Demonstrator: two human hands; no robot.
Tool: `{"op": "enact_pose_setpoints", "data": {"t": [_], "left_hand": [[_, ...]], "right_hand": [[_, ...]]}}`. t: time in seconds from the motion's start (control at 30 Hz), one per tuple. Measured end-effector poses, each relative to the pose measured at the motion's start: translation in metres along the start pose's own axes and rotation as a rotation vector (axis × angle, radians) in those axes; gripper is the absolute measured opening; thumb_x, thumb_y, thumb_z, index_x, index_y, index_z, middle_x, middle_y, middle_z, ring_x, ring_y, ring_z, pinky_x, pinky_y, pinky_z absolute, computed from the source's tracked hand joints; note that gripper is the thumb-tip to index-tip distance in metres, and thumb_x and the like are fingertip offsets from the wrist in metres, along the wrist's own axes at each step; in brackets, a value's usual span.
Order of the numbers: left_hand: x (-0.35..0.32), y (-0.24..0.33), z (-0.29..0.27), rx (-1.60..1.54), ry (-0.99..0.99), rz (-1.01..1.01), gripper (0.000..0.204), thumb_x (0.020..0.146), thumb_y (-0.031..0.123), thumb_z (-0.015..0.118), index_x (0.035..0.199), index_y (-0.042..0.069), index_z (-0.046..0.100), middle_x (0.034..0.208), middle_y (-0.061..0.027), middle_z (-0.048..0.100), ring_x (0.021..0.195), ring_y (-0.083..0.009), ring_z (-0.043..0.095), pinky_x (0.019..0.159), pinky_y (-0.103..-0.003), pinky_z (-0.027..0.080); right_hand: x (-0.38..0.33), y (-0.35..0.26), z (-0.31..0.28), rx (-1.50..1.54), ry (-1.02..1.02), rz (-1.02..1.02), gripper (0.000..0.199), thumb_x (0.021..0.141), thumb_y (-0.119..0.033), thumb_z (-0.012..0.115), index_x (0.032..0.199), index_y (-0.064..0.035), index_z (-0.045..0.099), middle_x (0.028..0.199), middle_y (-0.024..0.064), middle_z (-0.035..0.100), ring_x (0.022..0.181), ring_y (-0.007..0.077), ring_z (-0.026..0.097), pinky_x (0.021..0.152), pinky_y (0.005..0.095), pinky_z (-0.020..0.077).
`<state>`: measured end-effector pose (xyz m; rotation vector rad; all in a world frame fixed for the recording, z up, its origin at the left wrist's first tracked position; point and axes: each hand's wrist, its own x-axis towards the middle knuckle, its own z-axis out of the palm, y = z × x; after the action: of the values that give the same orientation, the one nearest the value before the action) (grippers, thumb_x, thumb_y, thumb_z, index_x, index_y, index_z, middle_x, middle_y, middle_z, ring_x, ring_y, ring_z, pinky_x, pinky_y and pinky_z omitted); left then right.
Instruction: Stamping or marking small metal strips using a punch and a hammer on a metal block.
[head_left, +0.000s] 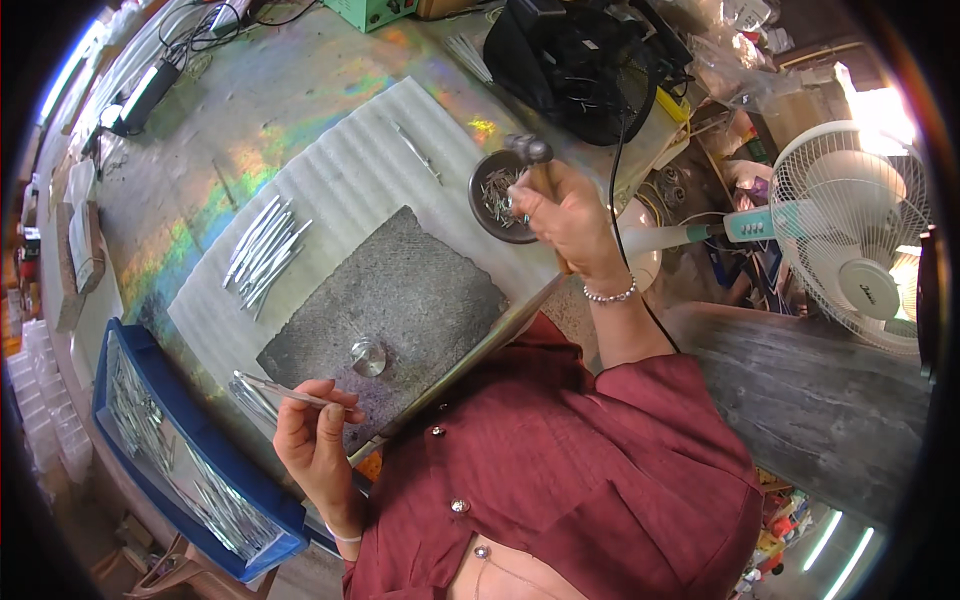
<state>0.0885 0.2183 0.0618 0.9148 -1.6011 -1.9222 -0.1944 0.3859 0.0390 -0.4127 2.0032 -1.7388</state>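
My left hand [312,432] pinches a slender silver metal rod [270,384] beside the left corner of a dark grey rough slab [400,285]. On this slab sits a small round shiny block [368,357]. My right hand [575,222] is closed round the wooden handle of a hammer [530,149], raised near a brown bowl [478,210]. Small metal pins [496,190] fill the bowl, partly hidden by that hand. White foam sheeting [330,190] lies under the slab, with a pile of silver rods [262,250] and one lone rod [415,152] on it.
A blue tray [135,455] full of silver rods stands at the left. Far back are a green box [365,12] and a black mesh item [570,65]. A white fan [845,225] stands at the right, and a black cable [614,165] hangs near my right arm.
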Motion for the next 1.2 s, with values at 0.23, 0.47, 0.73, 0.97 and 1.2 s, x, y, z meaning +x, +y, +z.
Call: {"op": "enact_pose_setpoints", "data": {"t": [0.23, 0.47, 0.73, 0.97, 1.2], "left_hand": [[0.004, -0.003, -0.003, -0.328, -0.099, -0.061, 0.015, 0.087, 0.006, 0.063, 0.097, -0.003, 0.056, 0.089, -0.0138, 0.059, 0.066, -0.0175, 0.061, 0.062, -0.026, 0.052], [0.009, -0.010, 0.001, -0.711, -0.201, -0.224, 0.016, 0.090, 0.011, 0.058, 0.099, -0.002, 0.054, 0.092, -0.0135, 0.059, 0.071, -0.0191, 0.064, 0.064, -0.027, 0.055], [0.016, -0.024, 0.004, -1.109, -0.331, -0.329, 0.019, 0.093, 0.016, 0.056, 0.105, 0.000, 0.058, 0.095, -0.0131, 0.064, 0.071, -0.0163, 0.064, 0.062, -0.025, 0.055], [0.011, -0.023, 0.000, -1.174, -0.303, -0.358, 0.019, 0.093, 0.016, 0.057, 0.104, 0.001, 0.059, 0.092, -0.0116, 0.065, 0.069, -0.0147, 0.064, 0.059, -0.024, 0.054], [0.010, -0.023, 0.000, -1.218, -0.305, -0.417, 0.018, 0.093, 0.018, 0.057, 0.104, 0.003, 0.059, 0.092, -0.0098, 0.065, 0.070, -0.0139, 0.063, 0.061, -0.024, 0.053]], "right_hand": [[-0.031, -0.026, 0.050, 0.123, -0.326, 0.089, 0.010, 0.082, -0.008, 0.066, 0.082, -0.0010, 0.059, 0.067, -0.0054, 0.052, 0.060, 0.0028, 0.042, 0.055, 0.0206, 0.0364], [-0.057, -0.053, 0.096, 0.204, -0.668, 0.197, 0.008, 0.084, -0.001, 0.063, 0.082, -0.0005, 0.056, 0.068, -0.0021, 0.051, 0.063, 0.0050, 0.048, 0.058, 0.0230, 0.0417], [-0.078, -0.045, 0.117, 0.210, -0.711, 0.150, 0.008, 0.087, -0.002, 0.062, 0.087, 0.0011, 0.055, 0.078, 0.0058, 0.060, 0.071, 0.0087, 0.057, 0.063, 0.0243, 0.0462], [-0.083, -0.047, 0.128, 0.025, -0.623, 0.013, 0.016, 0.085, -0.008, 0.067, 0.093, 0.0012, 0.057, 0.074, 0.0052, 0.064, 0.067, 0.0101, 0.061, 0.061, 0.0250, 0.0487], [-0.085, -0.038, 0.133, -0.100, -0.554, -0.229, 0.019, 0.082, -0.010, 0.070, 0.092, -0.0009, 0.056, 0.075, 0.0076, 0.065, 0.065, 0.0135, 0.064, 0.059, 0.0257, 0.0484]]}}
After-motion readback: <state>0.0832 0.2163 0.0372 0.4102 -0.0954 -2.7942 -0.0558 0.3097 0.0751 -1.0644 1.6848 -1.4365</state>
